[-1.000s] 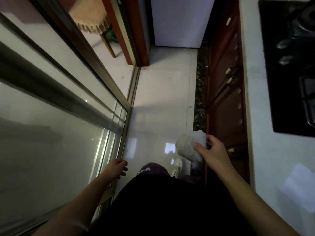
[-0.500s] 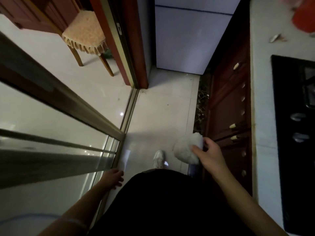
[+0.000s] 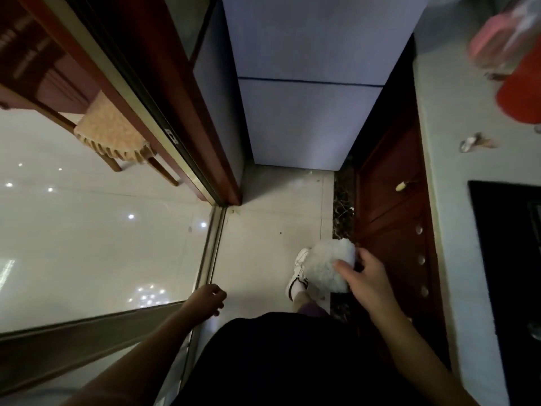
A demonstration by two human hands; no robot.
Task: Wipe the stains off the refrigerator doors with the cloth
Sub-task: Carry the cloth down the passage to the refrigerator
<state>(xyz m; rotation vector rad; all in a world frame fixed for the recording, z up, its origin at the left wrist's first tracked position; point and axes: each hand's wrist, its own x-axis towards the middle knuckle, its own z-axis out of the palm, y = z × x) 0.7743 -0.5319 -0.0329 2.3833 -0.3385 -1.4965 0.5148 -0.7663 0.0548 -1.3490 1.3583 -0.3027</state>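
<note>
The pale grey-white refrigerator (image 3: 307, 83) stands ahead at the end of the narrow kitchen aisle, with a dark seam between its upper and lower doors. My right hand (image 3: 366, 279) grips a fluffy white cloth (image 3: 328, 266), bunched into a ball, low at my right side and well short of the fridge. My left hand (image 3: 206, 300) hangs by the sliding door track with loosely curled fingers, holding nothing.
A glass sliding door (image 3: 87, 244) with a metal frame runs along the left. Dark red cabinets (image 3: 392, 206) and a pale countertop (image 3: 450, 200) with a black hob (image 3: 509, 259) line the right. A cushioned wooden chair (image 3: 117, 136) shows behind the glass. A red container (image 3: 521, 92) stands on the counter.
I have walked forward along the aisle; the refrigerator is nearer and fills more of the view. The right hand still carries the cloth; the left arm swings slightly.
</note>
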